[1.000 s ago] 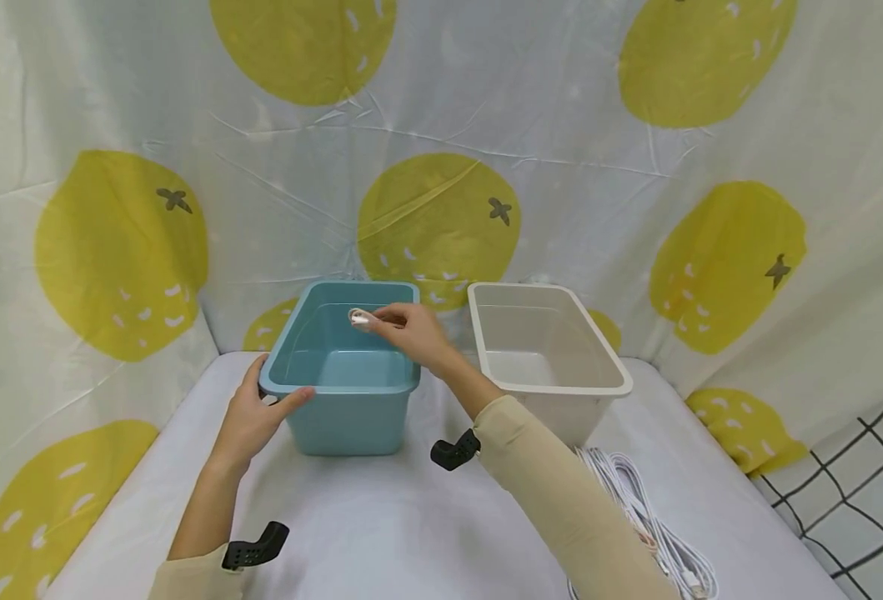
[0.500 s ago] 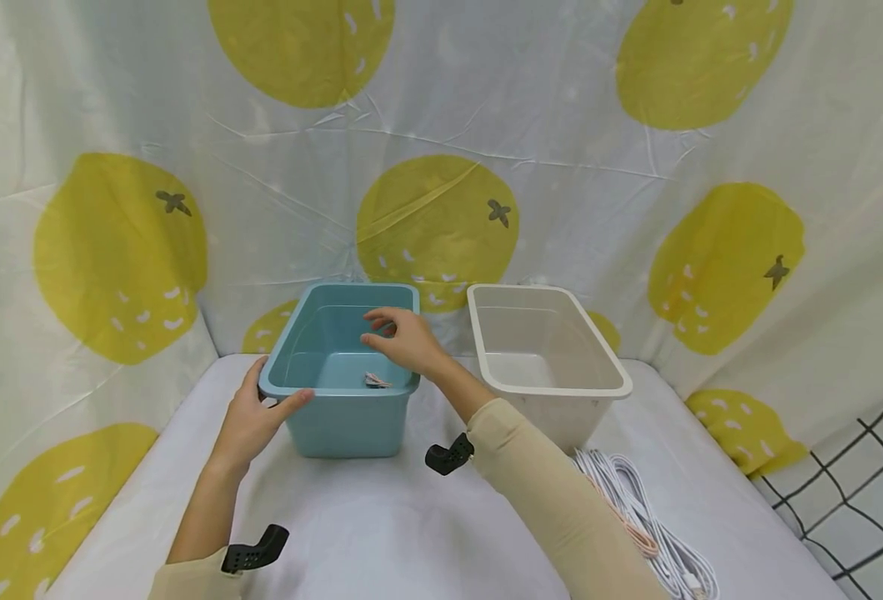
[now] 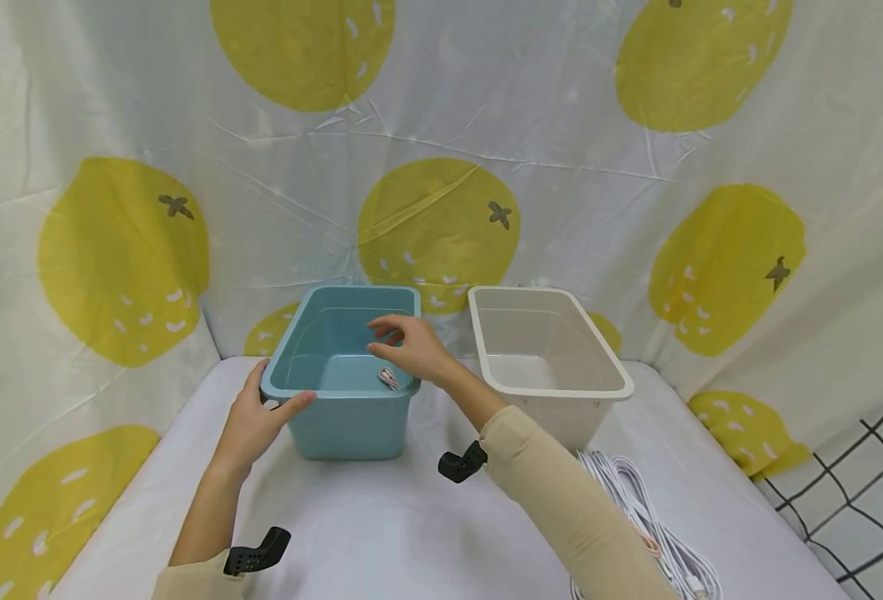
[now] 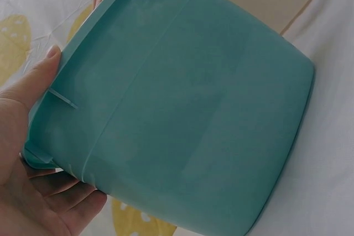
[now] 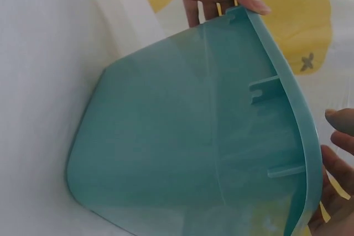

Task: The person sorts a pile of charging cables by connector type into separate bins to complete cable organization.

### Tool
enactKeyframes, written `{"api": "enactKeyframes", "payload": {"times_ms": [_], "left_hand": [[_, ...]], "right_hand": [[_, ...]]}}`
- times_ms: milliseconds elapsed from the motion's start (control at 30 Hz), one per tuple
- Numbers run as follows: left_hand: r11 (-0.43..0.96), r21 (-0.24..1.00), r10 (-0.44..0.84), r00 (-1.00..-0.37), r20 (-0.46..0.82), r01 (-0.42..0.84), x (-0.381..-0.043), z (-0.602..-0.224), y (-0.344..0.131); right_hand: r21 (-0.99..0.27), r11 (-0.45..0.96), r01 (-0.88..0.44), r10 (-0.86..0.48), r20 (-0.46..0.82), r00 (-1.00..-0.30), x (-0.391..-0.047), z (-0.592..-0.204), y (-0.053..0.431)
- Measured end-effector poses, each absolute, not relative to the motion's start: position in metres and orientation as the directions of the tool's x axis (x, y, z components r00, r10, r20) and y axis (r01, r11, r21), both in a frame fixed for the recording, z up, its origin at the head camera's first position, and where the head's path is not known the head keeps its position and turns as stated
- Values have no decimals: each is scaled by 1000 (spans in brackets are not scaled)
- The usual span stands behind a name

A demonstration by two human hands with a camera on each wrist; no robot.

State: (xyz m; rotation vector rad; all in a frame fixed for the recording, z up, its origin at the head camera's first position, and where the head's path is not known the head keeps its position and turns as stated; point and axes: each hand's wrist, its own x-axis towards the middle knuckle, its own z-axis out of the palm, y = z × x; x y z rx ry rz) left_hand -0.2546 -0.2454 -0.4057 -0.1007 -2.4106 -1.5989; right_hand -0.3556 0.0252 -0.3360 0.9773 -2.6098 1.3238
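My left hand [image 3: 252, 423] grips the front left corner of a blue plastic bin [image 3: 347, 427]; the left wrist view shows the thumb [image 4: 47, 73] over the rim and the fingers [image 4: 74, 203] against the outer wall. Over the right side of the bin's opening is my right hand [image 3: 413, 348], with loosely bent fingers and nothing between them. Below it, a small coiled cable [image 3: 389, 379], whitish and pinkish, shows inside the bin near the front right corner. The front wall hides part of the bin's floor.
A cream plastic bin [image 3: 561, 410] stands to the right of the blue one. Bundled white cables [image 3: 639, 512] lie in front of it, partly behind my right sleeve. Behind both bins hangs a lemon-print cloth [image 3: 441, 100]; black wire mesh [image 3: 872, 492] is at far right.
My right hand has let go of the small coiled cable, which dropped into the blue bin and shifted slightly right. The hand stays above the bin. My left hand keeps its grip.
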Motion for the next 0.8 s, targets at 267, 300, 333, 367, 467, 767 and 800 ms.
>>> {"api": "enactKeyframes", "payload": {"times_ms": [267, 300, 333, 367, 467, 767, 800], "left_hand": [[393, 898, -71, -967, 244, 198, -255, -406, -246], [394, 897, -69, -967, 246, 200, -255, -406, -245], [395, 896, -68, -966, 249, 203, -255, -406, -245], [395, 895, -66, -966, 252, 207, -255, -406, -245], [396, 894, -63, -965, 255, 210, -255, -405, -245], [394, 896, -68, -966, 249, 203, -255, -406, -246], [394, 896, -67, -966, 248, 203, -255, -406, -246]], "right_hand": [[-725, 409, -555, -533, 303, -790, -352, -337, 37], [-728, 408, -551, -532, 301, -791, -352, -337, 39], [-728, 411, -548, -529, 300, -794, -351, -337, 41], [-728, 415, -546, -525, 299, -797, -351, -337, 43], [-722, 426, -545, -523, 296, -800, -349, -338, 49], [-715, 422, -558, -534, 301, -790, -344, -334, 62], [-716, 420, -557, -532, 303, -791, -343, -333, 64]]}}
